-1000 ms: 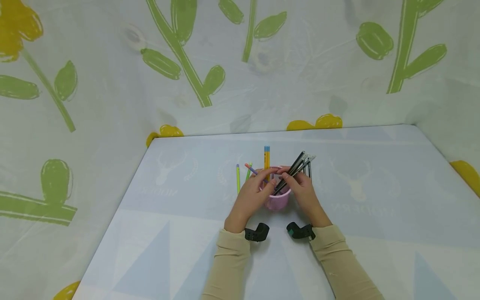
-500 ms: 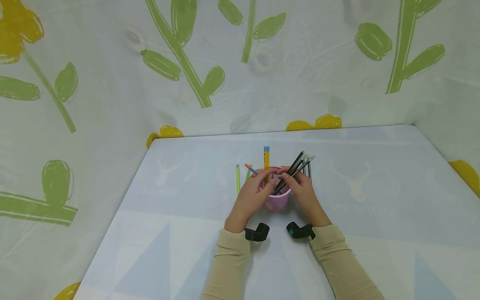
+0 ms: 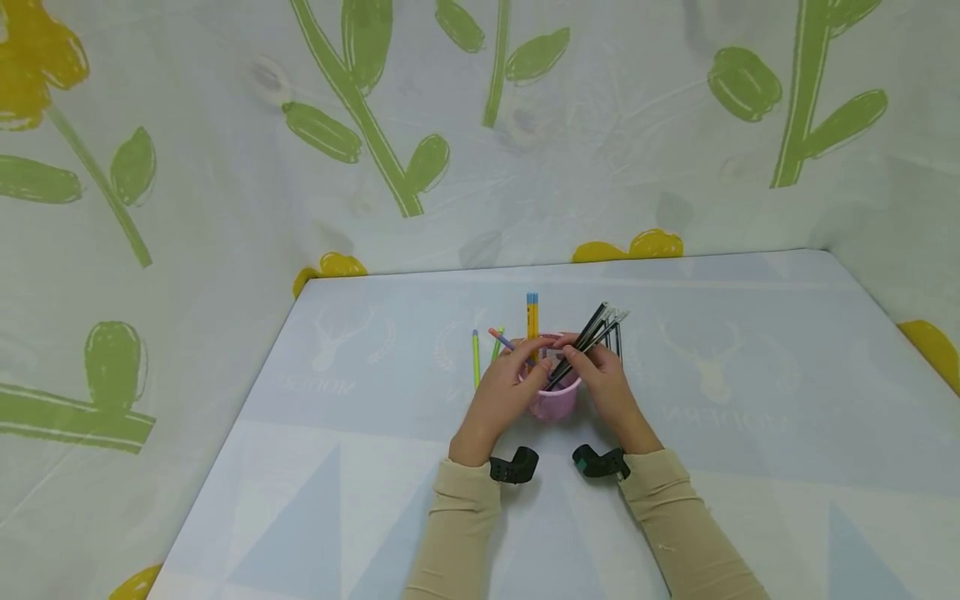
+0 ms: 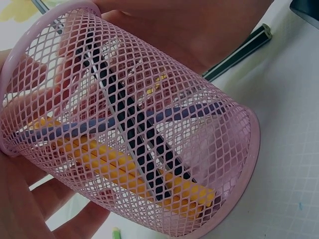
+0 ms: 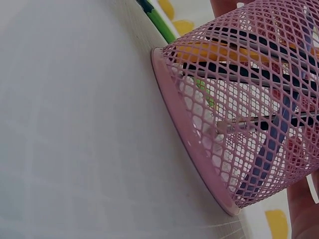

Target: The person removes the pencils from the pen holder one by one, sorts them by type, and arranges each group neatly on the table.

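Both hands are around a pink mesh pen holder [image 3: 553, 407], standing upright on the table. My left hand [image 3: 501, 396] grips its left side, thumb near the rim and fingers reaching behind. On the opposite side my right hand [image 3: 609, 387] holds it, its thumb by several black pencils [image 3: 596, 323] that lean out to the right. Two yellow pencils [image 3: 532, 312] with blue ends rise at the back. A purple pencil [image 3: 498, 335] with a reddish tip leans left. Through the mesh in the left wrist view, the yellow pencils [image 4: 202, 194] reach low near the base.
Beyond my left hand lie a yellow-green pencil [image 3: 476, 358] and a green one [image 3: 497, 342]. More black pencils [image 3: 619, 343] lie behind my right hand, partly hidden. The pale table [image 3: 360, 367] meets a flower-printed cloth [image 3: 637, 167] along its back edge.
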Demonstrator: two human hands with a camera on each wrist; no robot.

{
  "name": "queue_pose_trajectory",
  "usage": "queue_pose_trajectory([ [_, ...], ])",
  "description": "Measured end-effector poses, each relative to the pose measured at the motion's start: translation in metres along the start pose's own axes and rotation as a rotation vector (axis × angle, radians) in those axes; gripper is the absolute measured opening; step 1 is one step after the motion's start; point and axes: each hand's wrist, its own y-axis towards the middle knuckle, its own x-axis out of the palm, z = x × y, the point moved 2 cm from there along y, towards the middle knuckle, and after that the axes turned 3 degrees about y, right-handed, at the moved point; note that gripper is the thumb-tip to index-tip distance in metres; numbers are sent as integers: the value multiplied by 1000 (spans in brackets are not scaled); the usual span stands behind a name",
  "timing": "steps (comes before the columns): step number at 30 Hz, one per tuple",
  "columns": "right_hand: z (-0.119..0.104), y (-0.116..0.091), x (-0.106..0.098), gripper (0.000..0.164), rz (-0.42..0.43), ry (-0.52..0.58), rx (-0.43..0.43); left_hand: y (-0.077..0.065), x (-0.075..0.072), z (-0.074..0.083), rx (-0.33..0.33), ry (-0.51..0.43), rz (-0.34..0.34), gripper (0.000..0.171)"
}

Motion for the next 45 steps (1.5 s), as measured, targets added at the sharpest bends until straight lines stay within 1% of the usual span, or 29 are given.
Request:
queue_pose_trajectory([
  [6,2,0,0,32,-5,-7,-8,-2,0,-1,13,3,3,35],
  [15,3,-1,2,33,-3,-19,24,-3,1,-3,16,17,15,34],
  [20,4,0,1,32,-2,-18,21,-3,0,-2,28,12,22,36],
  [25,-4,-1,3,26,-6,-11,31,-2,0,-1,24,10,41,38],
  [32,-24,-3,6,23,1,-30,0,-1,0,-2,43,36,64,42],
  [36,-26,-4,7,24,6,-53,1,-1,0,-2,50,37,65,42],
  [45,-26,-4,4,24,13,-66,-2,0,0,-1,40,35,46,42],
])
